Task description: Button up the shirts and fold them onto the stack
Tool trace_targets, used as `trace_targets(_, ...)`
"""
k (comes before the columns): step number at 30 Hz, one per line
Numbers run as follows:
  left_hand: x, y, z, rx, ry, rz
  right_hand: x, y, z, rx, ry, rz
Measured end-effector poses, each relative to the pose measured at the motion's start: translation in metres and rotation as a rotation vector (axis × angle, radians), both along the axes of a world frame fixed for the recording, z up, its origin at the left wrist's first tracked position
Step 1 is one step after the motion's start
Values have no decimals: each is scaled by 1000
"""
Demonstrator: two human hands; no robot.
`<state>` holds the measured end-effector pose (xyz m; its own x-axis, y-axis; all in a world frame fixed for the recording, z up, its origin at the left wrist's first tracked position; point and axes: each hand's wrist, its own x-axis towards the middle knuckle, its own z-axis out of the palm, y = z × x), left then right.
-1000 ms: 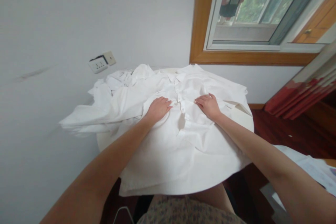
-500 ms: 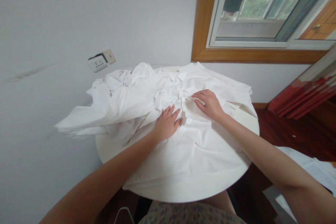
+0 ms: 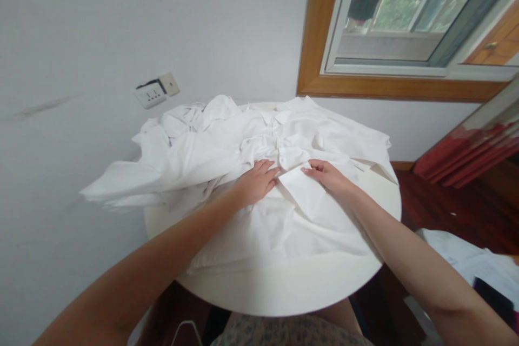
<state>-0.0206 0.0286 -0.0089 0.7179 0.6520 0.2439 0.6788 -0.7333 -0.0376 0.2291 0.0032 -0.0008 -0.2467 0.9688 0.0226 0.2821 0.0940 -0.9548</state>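
A white shirt (image 3: 336, 128) lies spread and wrinkled over the round white table (image 3: 279, 293), its small collar pointing to the wall. My left hand (image 3: 256, 182) rests flat on the cloth near the middle of the front, fingers stretched out. To its right, my right hand (image 3: 326, 175) pinches an edge of the shirt front between thumb and fingers, and that panel is lifted and folded over at the edge. More white cloth (image 3: 190, 151) is bunched in a heap on the left and hangs past the table's edge.
The wall behind carries a socket (image 3: 151, 95). A wood-framed window (image 3: 389, 85) is at upper right, with a red and white curtain (image 3: 466, 146) below it. White cloth (image 3: 466, 248) and a dark object (image 3: 492, 298) lie low on the right.
My right hand has drawn the shirt's front edge toward me, so a flap now stands up. My left hand stays on the cloth, having moved only slightly.
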Motion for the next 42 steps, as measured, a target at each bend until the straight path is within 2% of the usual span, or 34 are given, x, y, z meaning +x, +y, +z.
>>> trace_targets(3,10,-5,8,-6,27,-53,3,0,-1,-153,204,12)
trace_targets(5,17,-7,12,-56,7,-64,3,1,-1,-164,233,-13)
trace_targets(9,27,-7,14,-229,-184,-22,1,1,2,-118,131,27)
trace_targets(13,28,-5,9,-369,-410,8,-8,-4,8,75,-100,63)
trace_targets(16,26,-11,9,-435,-469,-110,-14,-7,7,184,-225,56)
trace_targets(21,22,-27,20,-564,-384,-390,-15,-4,-1,225,-129,77)
trace_targets(23,19,-30,25,-612,-343,-455,-12,-4,-2,243,-152,119)
trace_targets(27,11,-26,35,-739,-284,-523,-7,-6,4,373,-287,158)
trace_targets(30,5,-20,37,-891,-312,-451,-3,-8,7,394,-347,138)
trace_targets(33,5,-16,31,-910,-426,-209,-2,-8,7,384,-389,81)
trace_targets(35,9,-17,25,-782,-473,-72,-1,-8,7,378,-385,31)
trace_targets(37,16,-19,18,-621,-481,4,-2,-9,8,354,-361,-24)
trace_targets(42,33,-29,4,-391,-420,44,-3,-11,16,190,-266,-60)
